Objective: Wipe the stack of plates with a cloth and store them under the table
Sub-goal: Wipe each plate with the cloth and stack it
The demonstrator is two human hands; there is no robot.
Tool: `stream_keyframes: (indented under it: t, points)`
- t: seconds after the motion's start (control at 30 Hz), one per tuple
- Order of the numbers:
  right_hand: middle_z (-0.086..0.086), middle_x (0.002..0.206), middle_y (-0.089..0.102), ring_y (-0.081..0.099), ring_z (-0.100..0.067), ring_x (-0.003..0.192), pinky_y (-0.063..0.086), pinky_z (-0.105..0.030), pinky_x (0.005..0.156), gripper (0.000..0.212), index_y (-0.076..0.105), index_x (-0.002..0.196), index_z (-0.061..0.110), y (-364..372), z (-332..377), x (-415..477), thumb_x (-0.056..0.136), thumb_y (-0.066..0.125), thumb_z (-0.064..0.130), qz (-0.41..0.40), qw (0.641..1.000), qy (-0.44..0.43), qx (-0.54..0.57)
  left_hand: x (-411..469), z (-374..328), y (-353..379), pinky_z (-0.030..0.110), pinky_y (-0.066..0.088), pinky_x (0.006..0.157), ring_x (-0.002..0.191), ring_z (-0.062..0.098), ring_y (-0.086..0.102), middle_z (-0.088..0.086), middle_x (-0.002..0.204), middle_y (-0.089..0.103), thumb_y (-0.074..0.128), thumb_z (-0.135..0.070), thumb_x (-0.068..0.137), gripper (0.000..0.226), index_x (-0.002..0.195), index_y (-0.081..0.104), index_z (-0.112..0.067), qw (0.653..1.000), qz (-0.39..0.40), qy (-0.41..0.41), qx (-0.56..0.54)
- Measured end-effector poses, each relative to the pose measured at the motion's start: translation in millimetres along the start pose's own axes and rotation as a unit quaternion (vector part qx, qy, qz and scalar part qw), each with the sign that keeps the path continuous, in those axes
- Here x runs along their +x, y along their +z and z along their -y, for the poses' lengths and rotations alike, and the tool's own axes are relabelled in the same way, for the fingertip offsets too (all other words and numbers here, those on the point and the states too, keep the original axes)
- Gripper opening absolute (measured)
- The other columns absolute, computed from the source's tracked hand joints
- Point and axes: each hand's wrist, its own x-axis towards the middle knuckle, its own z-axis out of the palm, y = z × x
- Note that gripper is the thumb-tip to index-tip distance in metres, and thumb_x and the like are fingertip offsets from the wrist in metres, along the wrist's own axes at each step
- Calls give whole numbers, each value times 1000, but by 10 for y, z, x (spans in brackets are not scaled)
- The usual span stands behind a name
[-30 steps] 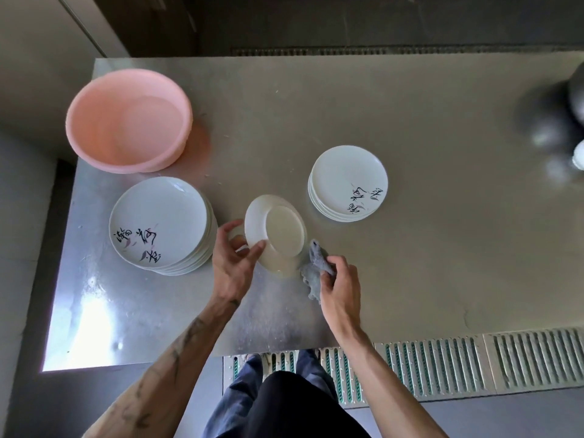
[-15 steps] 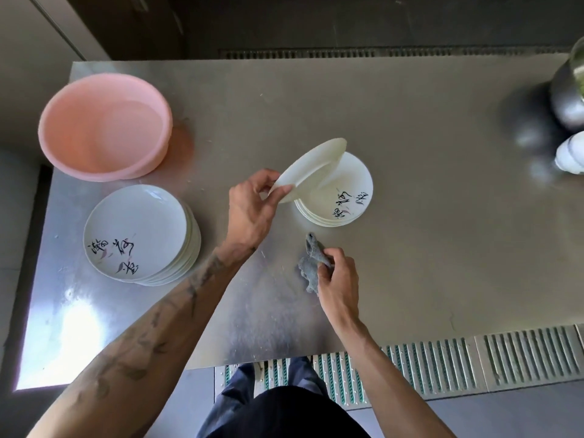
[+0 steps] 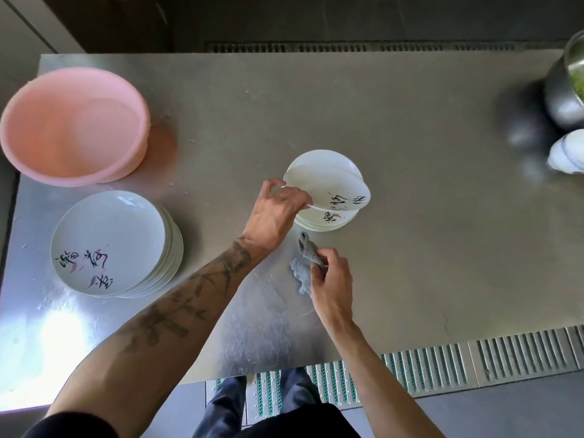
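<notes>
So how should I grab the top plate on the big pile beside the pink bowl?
Pinch the top plate by its rim on the side nearest you, thumb on top, fingers slipped under. It lies flat and face up on the big pile, so the thin upturned rim is probably the only part to grip. The left hand holds another plate by its edge like that.

A: What else is in view besides the job itself?
B: Pink basin (image 3: 72, 131) far left, upright, mouth up. Steel pot (image 3: 564, 90) cut off at the right edge, something green inside. White crockery (image 3: 568, 151) just beside it, nearer the camera. Slatted floor grating (image 3: 521, 355) below.
</notes>
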Motion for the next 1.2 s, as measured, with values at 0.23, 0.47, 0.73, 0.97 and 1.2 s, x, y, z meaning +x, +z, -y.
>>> stream_keyframes:
  t: [0.23,0.47,0.73,0.97,1.2]
  points:
    - [-4,105,57,56,-12,90,38,-14,77,25,63,114,21,-35,-52,-8,96,56,6,4,1000,-1,10,-52,194,174,53,48,109,114,28,71,11,113,77,77,-1,86,12,98,78,-3,997,57,2,-55]
    - [-2,104,55,56,-12,90,38,-13,78,24,63,116,21,-25,-97,-11,97,57,8,7,1000,-1,8,-69,304,246,54,38,118,127,37,63,20,123,72,77,5,85,21,106,77,5,988,117,-35,-94]
    - [-3,105,55,56,-13,91,41,-18,81,24,63,117,18,-25,-79,-13,97,58,7,6,1000,1,8,-4,319,169,44,27,124,135,31,56,17,131,68,73,-1,90,22,112,75,4,979,156,-51,-123]
    - [-4,106,56,57,-13,91,44,-21,83,25,63,118,19,-50,-66,-19,97,58,7,3,1000,-2,5,-65,419,233,32,20,125,138,24,54,11,135,67,75,-10,92,26,116,74,0,977,159,-60,-132]
    - [-5,105,57,58,-18,93,46,-27,85,23,63,116,18,-43,-3,-43,97,58,6,7,1000,-5,6,-86,220,154,33,33,121,140,19,51,8,138,66,84,-31,84,48,124,73,-6,962,142,-152,-175]
